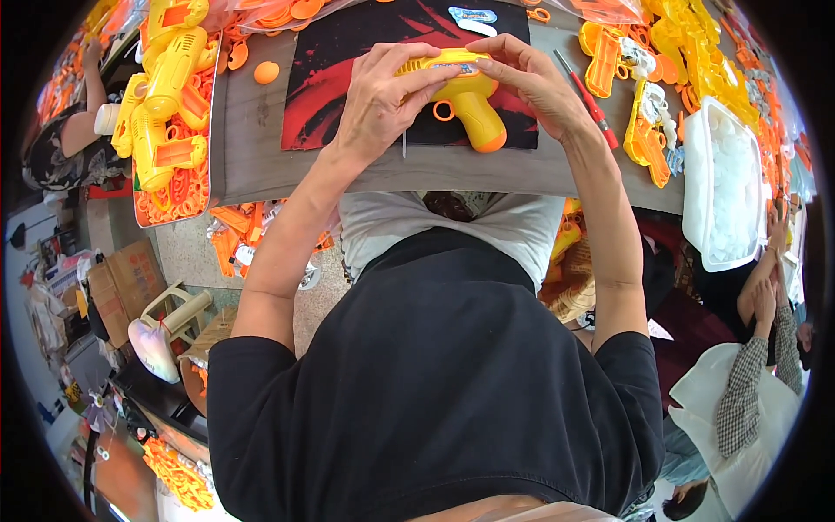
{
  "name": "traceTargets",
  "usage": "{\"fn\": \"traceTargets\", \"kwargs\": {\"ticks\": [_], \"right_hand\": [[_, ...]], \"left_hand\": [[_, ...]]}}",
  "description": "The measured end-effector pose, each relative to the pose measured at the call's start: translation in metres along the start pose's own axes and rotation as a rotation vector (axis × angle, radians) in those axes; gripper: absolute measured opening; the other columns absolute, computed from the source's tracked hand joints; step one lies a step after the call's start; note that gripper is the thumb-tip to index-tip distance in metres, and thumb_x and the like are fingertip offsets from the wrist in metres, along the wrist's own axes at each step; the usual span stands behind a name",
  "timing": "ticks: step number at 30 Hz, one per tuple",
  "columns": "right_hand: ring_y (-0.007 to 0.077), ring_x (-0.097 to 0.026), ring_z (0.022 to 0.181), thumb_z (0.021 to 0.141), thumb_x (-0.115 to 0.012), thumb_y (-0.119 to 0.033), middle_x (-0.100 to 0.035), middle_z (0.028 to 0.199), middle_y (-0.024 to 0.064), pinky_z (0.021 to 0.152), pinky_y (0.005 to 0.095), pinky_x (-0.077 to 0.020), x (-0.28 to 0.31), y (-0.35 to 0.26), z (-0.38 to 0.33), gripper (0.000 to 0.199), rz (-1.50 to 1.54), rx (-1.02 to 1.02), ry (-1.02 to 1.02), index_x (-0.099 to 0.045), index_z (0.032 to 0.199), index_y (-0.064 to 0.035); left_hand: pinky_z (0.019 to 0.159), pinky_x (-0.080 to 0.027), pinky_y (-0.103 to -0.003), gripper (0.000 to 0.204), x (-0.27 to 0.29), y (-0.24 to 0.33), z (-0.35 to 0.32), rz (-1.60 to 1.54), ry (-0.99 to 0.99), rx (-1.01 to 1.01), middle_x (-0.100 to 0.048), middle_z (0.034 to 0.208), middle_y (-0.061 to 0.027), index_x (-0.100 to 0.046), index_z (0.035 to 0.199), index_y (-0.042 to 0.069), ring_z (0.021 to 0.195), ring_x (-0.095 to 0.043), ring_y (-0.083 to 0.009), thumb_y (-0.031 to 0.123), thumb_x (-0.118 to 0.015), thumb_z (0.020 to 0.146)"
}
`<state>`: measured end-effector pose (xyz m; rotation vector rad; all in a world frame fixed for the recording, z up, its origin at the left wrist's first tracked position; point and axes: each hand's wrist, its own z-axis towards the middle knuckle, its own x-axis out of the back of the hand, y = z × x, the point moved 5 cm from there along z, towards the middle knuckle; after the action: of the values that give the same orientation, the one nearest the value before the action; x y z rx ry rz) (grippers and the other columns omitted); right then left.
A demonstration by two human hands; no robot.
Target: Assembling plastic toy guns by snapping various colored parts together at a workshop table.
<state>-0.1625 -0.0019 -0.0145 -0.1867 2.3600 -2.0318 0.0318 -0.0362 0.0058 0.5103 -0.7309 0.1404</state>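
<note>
Yellow plastic toy gun (465,91), orange-tipped grip pointing toward the person, held above a black-and-red mat (348,70) on the grey tabletop (252,157). Left hand (378,100): fingers curled over the gun's top, left of the mat's centre. Right hand (535,78): fingers closed on its far end. Both forearms raised, elbows bent. Red screwdriver (590,100) lies right of the mat.

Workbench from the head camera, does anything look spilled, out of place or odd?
Yes. Orange plastic parts lie on the floor under the table edge, seemingly spilled from the heaped pile above. Otherwise both hands, left hand and right hand, hold the yellow toy gun over the mat.
</note>
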Motion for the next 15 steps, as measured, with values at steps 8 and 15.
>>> {"fn": "traceTargets", "kwargs": {"ticks": [8, 15], "right_hand": [[0.0064, -0.056, 0.096, 0.092, -0.068, -0.027, -0.061, 0.104, 0.0012, 0.086, 0.0212, -0.0450, -0.001, -0.006, 0.004, 0.036, -0.097, 0.025, 0.009, -0.061, 0.118, -0.0027], [0.0094, -0.058, 0.099, 0.094, -0.066, -0.020, -0.063, 0.106, 0.0040, 0.087, 0.0249, -0.0469, -0.010, 0.002, 0.006, 0.033, -0.162, 0.114, 0.092, -0.059, 0.118, 0.0003]], "left_hand": [[0.090, -0.045, -0.033, 0.032, 0.000, 0.001, -0.001, 0.017, -0.027, 0.021, -0.067, 0.113, 0.0000, -0.076, 0.109, 0.022, 0.101, -0.059, -0.0210, 0.009, -0.074, 0.080], [0.091, -0.045, -0.033, 0.029, 0.004, 0.002, -0.006, 0.067, -0.035, -0.005, -0.065, 0.116, -0.0013, -0.076, 0.108, 0.020, 0.104, -0.059, -0.0201, 0.007, -0.073, 0.082]]}}
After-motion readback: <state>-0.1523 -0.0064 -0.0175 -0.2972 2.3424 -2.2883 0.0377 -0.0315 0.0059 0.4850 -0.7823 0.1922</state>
